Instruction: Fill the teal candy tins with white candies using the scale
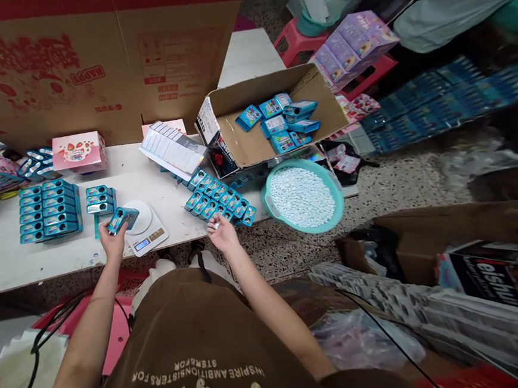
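Clasping tilted teal tin (122, 220) in left hand (112, 243) beside digital scale (148, 239), pinching white pellet (212, 224) in right hand (223, 234).

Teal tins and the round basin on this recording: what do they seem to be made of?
The small teal tins look like printed metal, probably tinplate, since their glossy faces and edges catch bright highlights, though a coated plastic can't be ruled out. The round basin looks like moulded plastic, teal with a smooth semi-gloss finish and a thick, rounded rim.
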The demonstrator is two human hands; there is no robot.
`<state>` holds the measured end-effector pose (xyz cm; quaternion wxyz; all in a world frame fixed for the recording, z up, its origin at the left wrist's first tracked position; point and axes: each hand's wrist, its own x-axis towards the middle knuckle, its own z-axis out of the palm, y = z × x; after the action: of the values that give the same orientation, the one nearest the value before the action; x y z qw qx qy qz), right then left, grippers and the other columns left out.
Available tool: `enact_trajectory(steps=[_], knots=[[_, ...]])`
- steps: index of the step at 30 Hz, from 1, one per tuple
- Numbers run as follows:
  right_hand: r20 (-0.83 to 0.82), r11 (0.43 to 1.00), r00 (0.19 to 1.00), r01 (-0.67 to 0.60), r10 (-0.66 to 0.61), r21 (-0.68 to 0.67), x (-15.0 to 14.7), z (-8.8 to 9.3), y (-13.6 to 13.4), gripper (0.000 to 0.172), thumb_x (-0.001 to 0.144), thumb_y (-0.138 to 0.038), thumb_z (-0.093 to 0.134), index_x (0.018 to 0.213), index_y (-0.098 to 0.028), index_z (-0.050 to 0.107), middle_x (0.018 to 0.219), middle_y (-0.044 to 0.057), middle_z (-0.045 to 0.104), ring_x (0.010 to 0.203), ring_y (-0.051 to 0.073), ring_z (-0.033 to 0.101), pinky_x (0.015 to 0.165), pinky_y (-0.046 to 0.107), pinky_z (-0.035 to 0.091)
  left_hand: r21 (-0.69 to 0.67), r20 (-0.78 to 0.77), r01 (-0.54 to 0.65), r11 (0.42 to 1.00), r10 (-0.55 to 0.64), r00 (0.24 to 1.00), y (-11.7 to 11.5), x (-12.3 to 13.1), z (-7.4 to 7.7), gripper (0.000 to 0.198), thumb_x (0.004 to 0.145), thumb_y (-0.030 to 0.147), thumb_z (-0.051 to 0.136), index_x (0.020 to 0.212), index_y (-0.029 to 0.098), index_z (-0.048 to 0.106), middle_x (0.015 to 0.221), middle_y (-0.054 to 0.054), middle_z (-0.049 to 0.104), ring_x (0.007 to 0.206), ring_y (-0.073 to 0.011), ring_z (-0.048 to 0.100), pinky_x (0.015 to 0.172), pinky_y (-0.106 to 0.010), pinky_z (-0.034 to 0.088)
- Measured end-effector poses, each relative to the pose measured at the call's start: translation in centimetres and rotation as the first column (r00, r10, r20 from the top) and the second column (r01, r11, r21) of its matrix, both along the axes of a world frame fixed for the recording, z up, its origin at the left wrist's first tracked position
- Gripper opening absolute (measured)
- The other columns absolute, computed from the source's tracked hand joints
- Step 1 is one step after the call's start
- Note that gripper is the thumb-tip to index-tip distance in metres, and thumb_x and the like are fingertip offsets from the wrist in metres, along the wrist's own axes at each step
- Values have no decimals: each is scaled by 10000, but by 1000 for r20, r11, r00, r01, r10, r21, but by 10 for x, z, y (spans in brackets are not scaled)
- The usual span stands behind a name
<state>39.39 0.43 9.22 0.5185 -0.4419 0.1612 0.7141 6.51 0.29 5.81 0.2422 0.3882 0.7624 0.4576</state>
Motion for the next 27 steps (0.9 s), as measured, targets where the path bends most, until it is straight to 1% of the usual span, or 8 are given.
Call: enact_trajectory(steps=[5, 9, 11, 13, 15, 18, 22, 27], knots=[[52, 998, 997, 54, -51, -44, 15, -1, -25, 265, 908, -236, 396, 662, -185, 481, 552, -31, 487, 434, 58, 439, 374, 145, 347, -107, -70, 61, 992, -69, 995, 4, -13, -22, 514, 584, 425, 743, 973, 197, 498, 889, -26, 565, 796, -180, 558, 803, -420, 471], [89, 995, 994, 69, -62, -75, 18, -1, -40, 277, 909, -224, 374, 656, -190, 481, 552, -30, 481, 433, 63, 438, 375, 151, 358, -139, -68, 100, 985, -111, 992, 11, -13, -33, 492, 590, 429, 730, 976, 208, 519, 891, -27, 587, 798, -194, 566, 807, -447, 477], [109, 994, 992, 69, -59, -83, 18, -1, -46, 267, 901, -217, 385, 652, -194, 478, 553, -30, 481, 437, 68, 443, 377, 157, 367, -151, -58, 147, 978, -157, 986, 16, -12, -37, 491, 604, 429, 716, 996, 206, 522, 909, -34, 594, 822, -204, 575, 818, -452, 477], [117, 993, 991, 73, -62, -92, 17, -2, -51, 261, 898, -214, 391, 653, -194, 479, 557, -30, 483, 438, 69, 442, 380, 160, 373, -140, -47, 210, 968, -218, 975, 19, -14, -41, 549, 604, 405, 722, 1066, 207, 502, 984, -55, 592, 908, -220, 576, 860, -451, 463], [117, 992, 991, 83, -71, -100, 16, -3, -55, 264, 900, -213, 383, 654, -193, 478, 558, -31, 483, 437, 66, 440, 383, 159, 373, -144, -50, 246, 958, -256, 965, 18, -18, -43, 694, 565, 368, 758, 1169, 222, 447, 1083, -79, 569, 1025, -241, 547, 912, -452, 434], [102, 991, 991, 94, -84, -97, 15, -4, -61, 279, 907, -206, 363, 648, -191, 469, 559, -32, 485, 439, 61, 438, 391, 156, 372, -217, -92, 244, 945, -268, 959, 5, -27, -43, 879, 509, 344, 795, 1270, 230, 371, 1164, -112, 535, 1133, -280, 484, 961, -479, 381], [95, 995, 993, 75, -69, -68, 14, -9, -66, 252, 891, -190, 390, 650, -196, 465, 560, -37, 480, 453, 64, 453, 402, 163, 379, -284, -120, 224, 932, -266, 956, -19, -40, -35, 868, 550, 395, 771, 1294, 214, 362, 1178, -128, 536, 1150, -293, 469, 960, -472, 366], [94, 995, 993, 79, -73, -67, 11, -15, -68, 241, 884, -185, 400, 653, -198, 465, 559, -39, 474, 452, 66, 458, 398, 168, 383, -269, -152, 212, 939, -259, 954, -35, -52, -21, 821, 559, 413, 767, 1266, 216, 400, 1148, -116, 556, 1127, -269, 486, 955, -445, 363]])
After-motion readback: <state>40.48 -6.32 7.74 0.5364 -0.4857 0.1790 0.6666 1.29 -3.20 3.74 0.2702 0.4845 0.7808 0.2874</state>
